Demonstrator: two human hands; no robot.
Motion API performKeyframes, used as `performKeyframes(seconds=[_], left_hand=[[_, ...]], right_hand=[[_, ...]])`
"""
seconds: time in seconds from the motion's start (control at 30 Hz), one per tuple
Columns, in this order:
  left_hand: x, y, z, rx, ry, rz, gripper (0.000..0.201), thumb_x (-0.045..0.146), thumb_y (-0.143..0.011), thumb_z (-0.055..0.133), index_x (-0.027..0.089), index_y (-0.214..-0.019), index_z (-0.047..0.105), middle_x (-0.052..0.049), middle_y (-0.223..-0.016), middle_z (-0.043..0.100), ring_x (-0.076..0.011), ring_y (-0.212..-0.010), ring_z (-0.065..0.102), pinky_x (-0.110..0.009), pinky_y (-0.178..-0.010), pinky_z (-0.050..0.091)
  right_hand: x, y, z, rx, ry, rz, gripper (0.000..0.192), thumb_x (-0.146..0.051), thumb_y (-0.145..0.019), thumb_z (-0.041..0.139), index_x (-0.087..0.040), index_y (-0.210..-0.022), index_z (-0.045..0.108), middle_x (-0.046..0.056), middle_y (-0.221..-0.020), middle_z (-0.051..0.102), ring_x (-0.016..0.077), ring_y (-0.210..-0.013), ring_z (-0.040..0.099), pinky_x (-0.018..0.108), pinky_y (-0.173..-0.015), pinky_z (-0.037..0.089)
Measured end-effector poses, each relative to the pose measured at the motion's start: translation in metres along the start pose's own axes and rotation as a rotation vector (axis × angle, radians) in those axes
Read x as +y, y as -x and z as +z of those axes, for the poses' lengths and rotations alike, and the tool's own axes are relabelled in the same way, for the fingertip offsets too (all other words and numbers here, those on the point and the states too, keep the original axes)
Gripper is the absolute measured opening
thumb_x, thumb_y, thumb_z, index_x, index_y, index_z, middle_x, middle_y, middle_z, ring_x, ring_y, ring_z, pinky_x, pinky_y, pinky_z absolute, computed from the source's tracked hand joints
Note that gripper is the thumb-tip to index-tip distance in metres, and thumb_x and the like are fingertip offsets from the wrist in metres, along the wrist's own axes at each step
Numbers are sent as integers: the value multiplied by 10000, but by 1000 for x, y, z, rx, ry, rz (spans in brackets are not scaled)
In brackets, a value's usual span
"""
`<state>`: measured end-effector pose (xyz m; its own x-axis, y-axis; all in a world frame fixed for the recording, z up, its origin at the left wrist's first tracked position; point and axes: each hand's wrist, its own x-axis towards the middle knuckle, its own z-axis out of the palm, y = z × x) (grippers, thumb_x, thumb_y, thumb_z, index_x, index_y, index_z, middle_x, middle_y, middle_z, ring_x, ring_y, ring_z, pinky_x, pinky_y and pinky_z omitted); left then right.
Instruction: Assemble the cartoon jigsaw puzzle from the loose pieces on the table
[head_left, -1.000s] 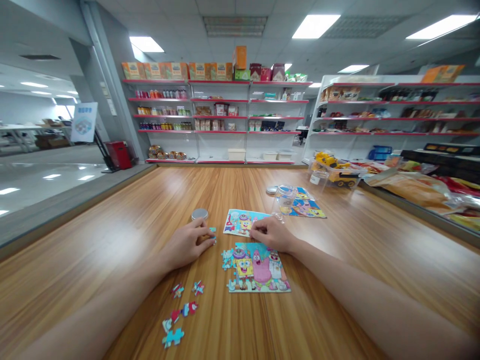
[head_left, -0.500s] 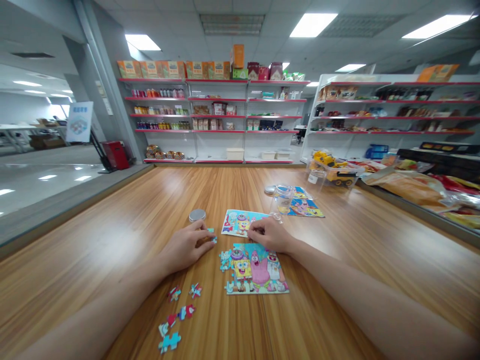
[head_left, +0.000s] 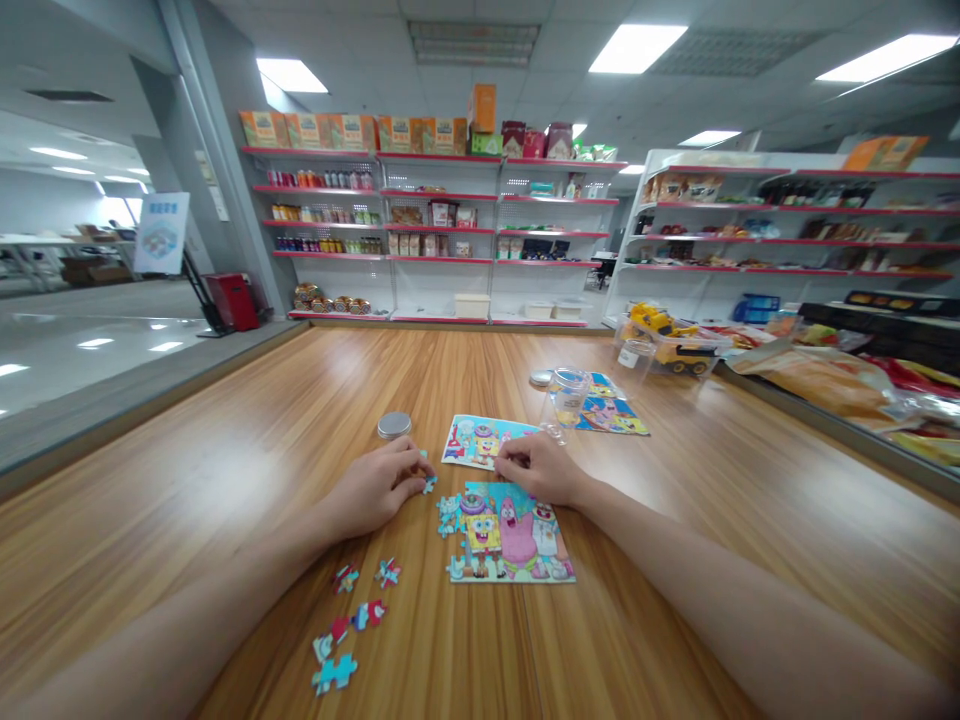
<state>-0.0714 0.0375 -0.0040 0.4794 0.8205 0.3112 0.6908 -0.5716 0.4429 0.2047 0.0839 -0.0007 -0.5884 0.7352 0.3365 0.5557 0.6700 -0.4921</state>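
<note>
A partly joined jigsaw puzzle (head_left: pixel 516 535) lies before me, its left edge ragged. To its upper left, my left hand (head_left: pixel 379 487) pinches a small blue puzzle piece (head_left: pixel 429 485) between thumb and fingers; another bit of blue shows just behind the fingertips. Above the puzzle lies a picture card (head_left: pixel 469 440) with the same cartoon figures. My right hand (head_left: pixel 544 468) is curled over the card's lower right part, thumb and fingertips closed at its edge and covering that corner. Several loose puzzle pieces (head_left: pixel 335 674) are scattered on the wood near my left forearm.
A round metal lid (head_left: pixel 394 425) sits beyond my left hand. Farther right stand a clear plastic jar (head_left: pixel 568 400), another lid (head_left: pixel 540 378) and a second puzzle picture (head_left: pixel 611 415). A clear bin with yellow toy trucks (head_left: pixel 679 345) is at the table's far right. Stocked shelves line the back.
My left hand has shifted very slightly, and the blue piece at its fingertips has turned a little. The right hand stays on the card. The view has tilted a little.
</note>
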Motion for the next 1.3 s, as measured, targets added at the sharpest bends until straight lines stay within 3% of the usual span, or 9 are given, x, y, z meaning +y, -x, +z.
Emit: performKeyframes(seconds=[0.33, 0.57, 0.8, 0.87, 1.0, 1.13, 1.3], left_hand=[[3, 0, 2, 18, 34, -93, 136, 293, -869, 578, 179, -937, 610, 18, -673, 563, -133, -598, 493, -240, -563, 355], [0, 0, 5, 21, 6, -37, 155, 297, -884, 556, 176, -969, 603, -7, -795, 614, -133, -643, 516, -237, -600, 374], [2, 1, 3, 26, -34, -29, 162, 270, -911, 509, 174, -889, 637, -13, -764, 609, -142, -666, 537, -247, -621, 391], [1, 2, 2, 24, -35, -10, 176, 258, -918, 493, 178, -964, 644, -19, -799, 604, -143, -683, 546, -250, -637, 412], [0, 6, 2, -1, -98, 99, 279, 271, -938, 469, 237, -1174, 614, -59, -1061, 576, -166, -867, 586, -288, -782, 466], [0, 8, 3, 6, -94, 144, 225, 285, -946, 477, 246, -1063, 666, -47, -1138, 588, -171, -971, 599, -305, -869, 475], [2, 7, 4, 2, -27, 215, 221, 265, -959, 475, 233, -1075, 661, -8, -1113, 669, -150, -1024, 619, -273, -910, 485]], right_hand=[[-1, -2, -1, -13, -18, 1, 254, -228, -837, 525, -140, -643, 664, -15, -515, 525, 94, -500, 414, 241, -492, 240], [-1, 1, 1, 4, 8, 17, 257, -246, -840, 537, -139, -641, 659, -4, -546, 553, 100, -526, 436, 238, -509, 258], [-1, 0, 0, 15, 6, 20, 252, -231, -841, 535, -141, -643, 662, -8, -541, 559, 98, -520, 450, 234, -505, 259], [0, 0, 0, 12, 4, 15, 250, -225, -839, 538, -139, -638, 658, -8, -544, 563, 96, -524, 458, 231, -506, 262], [2, 0, 1, 12, 17, 18, 246, -215, -835, 538, -136, -635, 656, -13, -533, 553, 90, -510, 439, 229, -497, 252], [2, 0, 2, 13, 8, 15, 249, -226, -842, 533, -135, -647, 660, -15, -533, 547, 89, -508, 432, 227, -494, 251], [3, -1, 1, 10, 4, 15, 247, -228, -838, 536, -131, -643, 654, -14, -530, 537, 91, -510, 437, 226, -500, 259]])
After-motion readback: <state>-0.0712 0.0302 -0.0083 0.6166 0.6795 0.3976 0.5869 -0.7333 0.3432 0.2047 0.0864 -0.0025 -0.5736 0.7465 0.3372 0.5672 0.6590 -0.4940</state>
